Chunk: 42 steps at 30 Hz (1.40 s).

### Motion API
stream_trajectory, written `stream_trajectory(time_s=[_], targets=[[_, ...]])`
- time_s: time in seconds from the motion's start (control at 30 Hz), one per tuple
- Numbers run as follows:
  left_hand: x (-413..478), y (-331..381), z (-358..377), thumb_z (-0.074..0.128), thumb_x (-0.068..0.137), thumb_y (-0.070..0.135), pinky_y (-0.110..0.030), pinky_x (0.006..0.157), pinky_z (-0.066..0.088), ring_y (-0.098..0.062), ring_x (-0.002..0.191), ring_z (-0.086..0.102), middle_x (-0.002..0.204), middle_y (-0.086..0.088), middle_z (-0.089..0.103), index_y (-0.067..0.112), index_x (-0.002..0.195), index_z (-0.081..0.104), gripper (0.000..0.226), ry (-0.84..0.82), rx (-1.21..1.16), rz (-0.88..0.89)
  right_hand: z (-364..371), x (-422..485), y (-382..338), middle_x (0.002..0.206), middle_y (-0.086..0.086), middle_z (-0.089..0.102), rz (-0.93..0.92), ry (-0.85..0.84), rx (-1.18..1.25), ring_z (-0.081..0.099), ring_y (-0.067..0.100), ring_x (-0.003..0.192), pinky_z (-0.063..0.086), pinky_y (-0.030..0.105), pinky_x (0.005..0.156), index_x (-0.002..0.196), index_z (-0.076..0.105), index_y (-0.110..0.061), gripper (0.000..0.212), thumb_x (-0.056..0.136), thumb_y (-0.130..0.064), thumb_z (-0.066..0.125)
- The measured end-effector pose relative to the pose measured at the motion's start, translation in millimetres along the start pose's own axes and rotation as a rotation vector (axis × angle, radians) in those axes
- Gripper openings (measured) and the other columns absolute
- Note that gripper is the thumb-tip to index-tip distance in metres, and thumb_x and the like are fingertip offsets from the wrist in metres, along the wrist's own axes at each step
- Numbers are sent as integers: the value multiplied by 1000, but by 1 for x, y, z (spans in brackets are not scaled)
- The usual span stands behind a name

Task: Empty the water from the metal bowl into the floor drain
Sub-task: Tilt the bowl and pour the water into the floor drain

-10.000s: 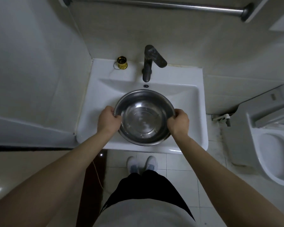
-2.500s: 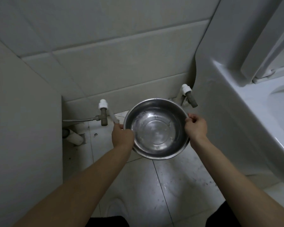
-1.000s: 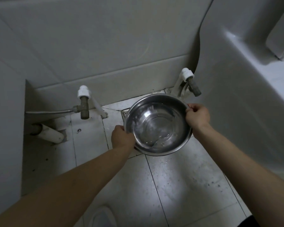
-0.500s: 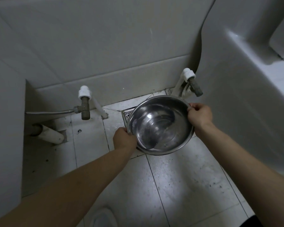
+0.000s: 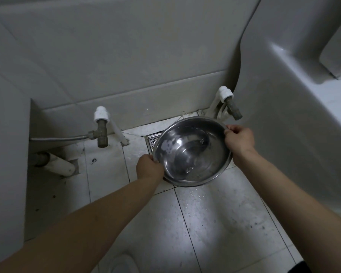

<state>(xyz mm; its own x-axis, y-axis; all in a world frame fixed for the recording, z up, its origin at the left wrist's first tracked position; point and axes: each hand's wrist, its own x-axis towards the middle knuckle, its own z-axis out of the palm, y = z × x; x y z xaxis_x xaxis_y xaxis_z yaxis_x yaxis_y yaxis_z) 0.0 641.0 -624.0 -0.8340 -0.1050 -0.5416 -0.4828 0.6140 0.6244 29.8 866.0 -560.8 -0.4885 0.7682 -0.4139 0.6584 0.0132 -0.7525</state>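
The person holds the metal bowl point(image 5: 192, 152) over the floor, with its far left edge above the floor drain point(image 5: 152, 140). The left hand point(image 5: 149, 167) is closed on the near left rim and the right hand point(image 5: 238, 139) on the far right rim. The bowl is tipped to the left, so pouring has probably begun. Next, it needs more tipping toward the drain.

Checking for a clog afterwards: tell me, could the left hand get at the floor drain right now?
Probably not: the left hand is gripping the metal bowl, which covers most of the floor drain.
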Motion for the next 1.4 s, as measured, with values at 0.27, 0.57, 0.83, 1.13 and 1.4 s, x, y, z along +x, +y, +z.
stream_trajectory(time_s=[0.27,0.57,0.83,1.13,1.4], targets=[[3,0,3,58,89,7,-23,49,38,-13,57,51,65,-5,56,6,79,64,12,-19,-13,-1,1,1,0,95,13,70,-9,20,8,66,31,96,56,41,90,98,74,-10,22,97,-10,52],[4,1,6,58,89,6,-22,48,36,-12,55,50,60,-1,53,11,70,60,20,-35,-25,-7,0,4,-3,108,13,71,11,-1,13,65,30,106,53,47,100,109,72,-13,22,99,-15,52],[5,2,6,57,86,2,-23,50,40,-14,60,55,66,-4,58,11,74,62,16,-50,-9,-11,2,5,-4,110,15,71,0,18,21,65,31,108,52,45,101,110,72,-9,23,98,-15,53],[6,1,8,58,88,6,-25,53,41,-17,60,54,65,-5,57,9,73,61,16,-50,-13,-16,2,6,-5,104,16,71,-19,22,15,65,31,103,53,46,99,104,73,-7,22,99,-13,53],[8,1,10,56,88,3,-25,53,40,-17,59,53,64,-5,55,8,73,60,16,-46,11,-20,6,7,-5,95,14,69,-25,16,27,63,28,94,54,45,97,100,71,-2,22,98,-12,51]])
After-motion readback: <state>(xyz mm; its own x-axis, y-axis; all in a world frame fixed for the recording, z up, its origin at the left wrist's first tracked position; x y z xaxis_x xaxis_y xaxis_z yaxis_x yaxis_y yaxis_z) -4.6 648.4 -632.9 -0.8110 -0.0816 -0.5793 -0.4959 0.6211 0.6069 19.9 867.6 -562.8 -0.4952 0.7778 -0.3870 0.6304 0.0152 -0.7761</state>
